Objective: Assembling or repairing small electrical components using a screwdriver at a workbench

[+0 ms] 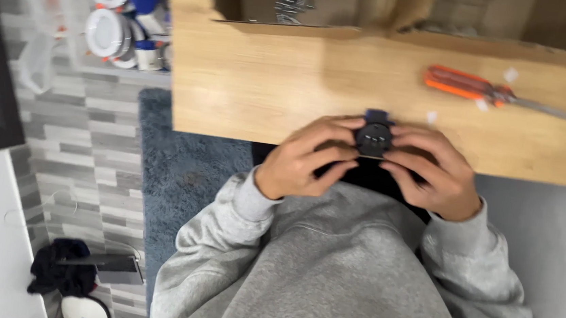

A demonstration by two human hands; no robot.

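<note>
Small round dark plug [373, 137], holes in its face; fingers of left hand [307, 160] and right hand [432, 175] pinching it

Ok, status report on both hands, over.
Left hand and right hand both gripping small dark round part at desk edge. Orange screwdriver lies clear.

The left hand [300, 160] and right hand [432, 172] together grip a small dark round plug [374, 136] at the wooden worktop [269, 83] edge. An orange screwdriver [480, 89] lies well apart on the worktop.
</note>
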